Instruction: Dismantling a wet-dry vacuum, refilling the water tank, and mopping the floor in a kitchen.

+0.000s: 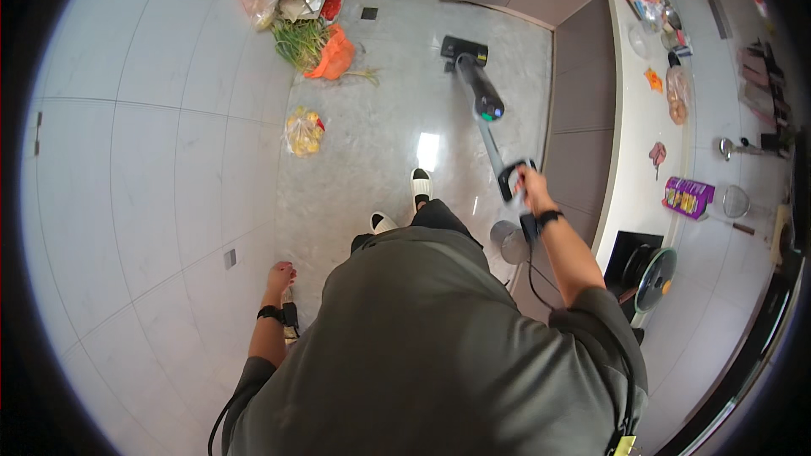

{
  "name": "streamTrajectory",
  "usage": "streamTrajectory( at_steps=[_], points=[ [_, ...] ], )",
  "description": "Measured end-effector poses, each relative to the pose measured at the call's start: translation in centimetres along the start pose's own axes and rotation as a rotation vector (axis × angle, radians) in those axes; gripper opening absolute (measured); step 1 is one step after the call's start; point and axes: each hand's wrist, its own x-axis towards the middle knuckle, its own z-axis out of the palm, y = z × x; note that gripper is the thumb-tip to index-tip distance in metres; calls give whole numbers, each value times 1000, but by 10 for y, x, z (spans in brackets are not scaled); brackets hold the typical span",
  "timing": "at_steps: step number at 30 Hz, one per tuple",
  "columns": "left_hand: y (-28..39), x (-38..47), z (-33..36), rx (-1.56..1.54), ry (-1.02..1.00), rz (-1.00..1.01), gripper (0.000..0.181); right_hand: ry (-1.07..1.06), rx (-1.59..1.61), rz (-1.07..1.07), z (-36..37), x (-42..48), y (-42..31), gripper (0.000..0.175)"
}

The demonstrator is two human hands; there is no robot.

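Note:
My right hand (533, 187) grips the black loop handle of an upright floor cleaner (488, 107), right of centre. Its grey pole runs up and to the left to a dark body with a small lit display. The black floor head (465, 52) rests on the glossy grey floor, short of the cabinets. At the lower left, my left hand (282, 276) hangs beside the tiled wall, away from the cleaner; its fingers are curled and nothing shows in them.
A bag of yellow items (305, 132) lies by the left wall. Beyond it, green stalks (298, 41) stick out of an orange bag (334, 54) near a loaded rack. A grey bin (510, 242) stands below my right hand, beside the cabinets under a white counter (633, 139).

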Motion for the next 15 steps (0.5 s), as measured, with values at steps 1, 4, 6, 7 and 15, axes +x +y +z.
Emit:
streamTrajectory(
  at_steps=[1,4,6,7,15],
  points=[
    [-2,-9,-3,-9,4,-6,24,-27,31,-44,20,27,-22,22],
    [1,-48,-6,-63,19,-1,23,-75,-2,-184,91,81,-86,20],
    [-25,-64,-19,-144,34,-2,23,-63,-106,-200,129,104,-113,19],
    [-39,-78,-23,-224,42,5,22,-53,-167,-208,149,109,-120,18],
    [-105,-100,-19,-127,-93,-169,21,-178,-502,-366,176,110,-58,19]
  ],
)
